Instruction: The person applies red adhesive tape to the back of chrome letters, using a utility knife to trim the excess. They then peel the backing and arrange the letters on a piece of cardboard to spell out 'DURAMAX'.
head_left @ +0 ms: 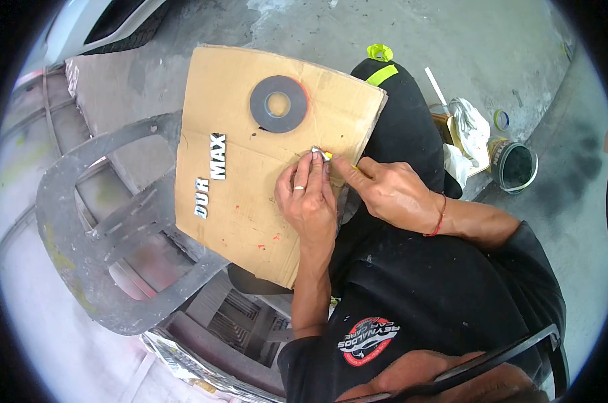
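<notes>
Left hand (pixel 309 201) nearer: your bunched fingers press a silver piece (pixel 315 150) to the cardboard (pixel 237 87), right under the fingertips (long axis hidden). Your right hand (pixel 398 191), just right, grips a yellow tool (pixel 328 156), its tip beside the piece. Letters (pixel 216 156) well left; tape (pixel 262 111) beyond.

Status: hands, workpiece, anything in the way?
Left hand holding small silvery piece over flat brown cardboard. Right hand on slim yellow tool beside it. Piece partly hidden by fingers. Round dark-grey tape roll apart from both hands.
</notes>
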A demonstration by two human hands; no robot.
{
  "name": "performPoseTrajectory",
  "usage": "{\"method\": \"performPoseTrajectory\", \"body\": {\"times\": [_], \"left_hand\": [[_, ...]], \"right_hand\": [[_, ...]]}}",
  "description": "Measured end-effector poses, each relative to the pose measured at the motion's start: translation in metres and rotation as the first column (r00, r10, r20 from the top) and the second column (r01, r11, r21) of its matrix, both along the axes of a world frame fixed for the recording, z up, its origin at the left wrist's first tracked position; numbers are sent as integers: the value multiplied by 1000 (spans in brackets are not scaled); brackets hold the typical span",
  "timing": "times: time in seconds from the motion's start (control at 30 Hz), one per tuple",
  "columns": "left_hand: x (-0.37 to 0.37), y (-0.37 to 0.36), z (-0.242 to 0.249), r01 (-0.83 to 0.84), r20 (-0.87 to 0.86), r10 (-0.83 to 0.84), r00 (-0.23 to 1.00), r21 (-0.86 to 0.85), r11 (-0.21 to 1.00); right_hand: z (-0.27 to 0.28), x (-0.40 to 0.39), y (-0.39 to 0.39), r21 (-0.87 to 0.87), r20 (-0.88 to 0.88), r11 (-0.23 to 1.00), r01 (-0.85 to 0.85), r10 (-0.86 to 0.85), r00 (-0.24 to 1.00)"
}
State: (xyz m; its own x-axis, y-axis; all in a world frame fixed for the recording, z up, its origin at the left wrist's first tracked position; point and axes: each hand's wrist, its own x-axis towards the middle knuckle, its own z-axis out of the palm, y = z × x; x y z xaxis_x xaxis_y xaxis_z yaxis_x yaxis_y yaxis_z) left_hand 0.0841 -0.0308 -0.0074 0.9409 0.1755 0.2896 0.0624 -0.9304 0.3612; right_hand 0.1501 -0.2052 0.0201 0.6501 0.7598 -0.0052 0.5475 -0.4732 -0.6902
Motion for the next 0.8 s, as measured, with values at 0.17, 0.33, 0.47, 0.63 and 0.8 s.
{"method": "performPoseTrajectory", "body": {"times": [0.17, 0.33, 0.47, 0.63, 0.8], "left_hand": [[1, -2, 2, -13, -11, 13, 1000, -4, 1000], [0, -1, 0, -13, 3, 13, 1000, 3, 1000], [1, -1, -2, -10, 11, 10, 1000, 0, 1000], [1, -2, -1, -19, 11, 19, 1000, 17, 1000], [1, -3, -1, -32, 8, 32, 999, 40, 999]], "right_hand": [[6, 4, -2, 42, -5, 997, 70, -70, 998], [0, 1, 0, -19, -25, 1000, 6, -6, 1000], [1, 3, 2, -29, -11, 1000, -4, 3, 1000], [0, 7, 2, 4, 11, 1000, -17, 17, 1000], [11, 1, -10, -121, -16, 989, -90, 89, 996]]}}
